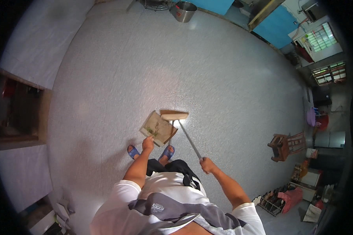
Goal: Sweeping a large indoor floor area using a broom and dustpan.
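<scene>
My left hand is closed at the near edge of a brown dustpan, which looks like cardboard. Green leafy scraps lie inside it. My right hand grips the grey handle of a broom. The broom's pale, wide head is down by the floor, at the dustpan's far right corner; whether the two touch I cannot tell. My feet in blue slippers stand just behind the dustpan.
Grey speckled floor spreads around me. A metal bucket stands far ahead. To the right are a wooden chair and a shoe rack. A doorway breaks the left wall.
</scene>
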The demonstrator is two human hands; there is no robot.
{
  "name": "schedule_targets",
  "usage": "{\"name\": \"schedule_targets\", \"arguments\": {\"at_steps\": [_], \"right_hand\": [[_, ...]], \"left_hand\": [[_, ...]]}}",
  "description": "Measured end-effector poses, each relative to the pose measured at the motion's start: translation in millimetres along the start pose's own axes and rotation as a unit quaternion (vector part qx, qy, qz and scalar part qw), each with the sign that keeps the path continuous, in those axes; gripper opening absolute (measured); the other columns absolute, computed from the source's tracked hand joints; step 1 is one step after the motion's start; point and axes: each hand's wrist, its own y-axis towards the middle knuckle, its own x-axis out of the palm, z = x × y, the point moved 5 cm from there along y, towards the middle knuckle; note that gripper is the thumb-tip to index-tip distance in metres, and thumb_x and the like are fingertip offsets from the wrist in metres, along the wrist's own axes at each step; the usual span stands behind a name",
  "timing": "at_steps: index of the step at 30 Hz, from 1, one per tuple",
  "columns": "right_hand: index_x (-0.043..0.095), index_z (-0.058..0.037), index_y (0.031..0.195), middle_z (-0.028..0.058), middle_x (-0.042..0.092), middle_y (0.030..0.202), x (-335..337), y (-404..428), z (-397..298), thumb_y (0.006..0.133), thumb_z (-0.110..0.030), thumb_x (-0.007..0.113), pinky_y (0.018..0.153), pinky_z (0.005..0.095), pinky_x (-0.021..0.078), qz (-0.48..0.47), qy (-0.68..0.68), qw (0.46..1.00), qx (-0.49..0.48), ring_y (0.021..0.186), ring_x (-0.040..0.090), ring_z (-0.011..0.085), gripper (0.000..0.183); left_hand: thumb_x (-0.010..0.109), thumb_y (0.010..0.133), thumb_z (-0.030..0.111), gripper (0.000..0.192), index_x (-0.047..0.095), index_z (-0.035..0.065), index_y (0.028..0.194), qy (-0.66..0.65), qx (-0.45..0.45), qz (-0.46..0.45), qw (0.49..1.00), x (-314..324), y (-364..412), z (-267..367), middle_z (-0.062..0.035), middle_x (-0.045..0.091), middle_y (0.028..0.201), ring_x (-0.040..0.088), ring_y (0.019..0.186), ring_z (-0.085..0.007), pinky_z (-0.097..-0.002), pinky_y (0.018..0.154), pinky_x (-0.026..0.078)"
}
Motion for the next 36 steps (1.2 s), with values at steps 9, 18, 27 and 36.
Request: {"name": "schedule_targets", "arguments": {"at_steps": [9,18,27,36], "right_hand": [[0.045,-0.0043,0.092,0.002,0.042,0.051,-56,-151,-3,0.073,-0.022,0.05,0.029,0.0203,0.0269,-0.024,0.319,0.935,0.153,0.035,0.035,0.0075,0.026],[0.036,-0.0101,0.076,0.0015,0.037,0.05,-31,-115,-3,0.078,-0.017,0.04,0.03,0.0202,0.024,-0.001,0.55,0.821,0.154,0.036,0.03,0.0074,0.008],[0.04,-0.0065,0.073,0.0047,0.038,0.047,69,-67,-62,0.078,-0.018,0.035,0.029,0.0256,0.0308,-0.057,0.315,0.931,0.175,0.036,0.038,0.0131,0.013],[0.044,-0.0069,0.083,-0.0002,0.038,0.05,3,-132,-53,0.076,-0.018,0.047,0.028,0.0167,0.0179,-0.155,0.467,0.848,0.198,0.033,0.027,0.0046,0.013]], "left_hand": [[0.046,0.073,0.017,0.023,0.054,0.0101,0.094,-0.008,-0.005,-0.059,0.998,-1,21,-21,-0.0166,0.053,0.088,0.05,0.082,-0.0308,-0.037,0.07,0.04],[0.044,0.073,0.023,0.022,0.056,0.0145,0.089,0.087,-0.017,0.011,0.996,-60,25,10,-0.0128,0.055,0.085,0.052,0.08,-0.0285,-0.0374,0.067,0.041],[0.044,0.072,0.021,0.023,0.057,0.0054,0.081,0.172,0.068,-0.037,0.982,-40,27,13,-0.0161,0.055,0.084,0.052,0.081,-0.0295,-0.0373,0.069,0.041],[0.043,0.073,0.019,0.022,0.056,0.0113,0.09,0.086,0.024,-0.037,0.995,-40,20,-30,-0.0137,0.054,0.089,0.051,0.084,-0.0281,-0.0366,0.07,0.041]]}}
